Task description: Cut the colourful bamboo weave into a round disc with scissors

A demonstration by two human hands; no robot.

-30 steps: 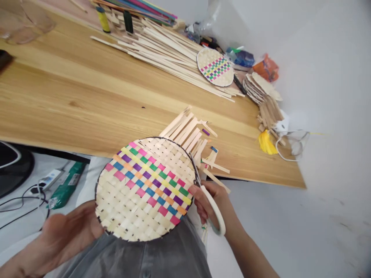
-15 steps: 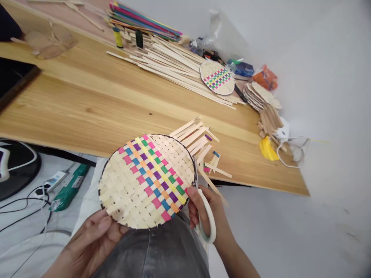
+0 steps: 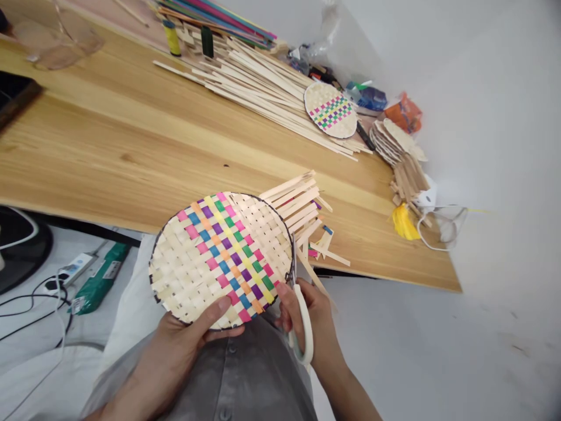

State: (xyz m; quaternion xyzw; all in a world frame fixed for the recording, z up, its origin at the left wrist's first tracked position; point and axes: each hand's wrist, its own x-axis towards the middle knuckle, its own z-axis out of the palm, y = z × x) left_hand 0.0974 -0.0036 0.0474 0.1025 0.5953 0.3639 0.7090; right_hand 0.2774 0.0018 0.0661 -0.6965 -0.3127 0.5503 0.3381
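Note:
My left hand (image 3: 193, 336) pinches the near edge of a round woven mat (image 3: 219, 257) of pale strips with a band of coloured squares, thumb on top. Uncut strip ends stick out from its far right side. My right hand (image 3: 307, 316) is closed round the white handles of scissors (image 3: 300, 318), whose blades lie along the mat's right rim. The mat hangs just off the front edge of the wooden table (image 3: 131, 146), above my lap.
Cut strip offcuts (image 3: 318, 242) lie by the table edge. Further back are a long bundle of pale strips (image 3: 258, 88), a second woven mat (image 3: 331, 110), a stack of mats (image 3: 392, 140), a yellow tassel (image 3: 403, 222) and thread spools (image 3: 170, 32). Cables and a power strip (image 3: 65, 275) lie on the floor at left.
The mat has turned counter-clockwise and shifted up slightly. My left hand has moved from the mat's lower left to its near edge, thumb now on top. The scissors stay at the right rim.

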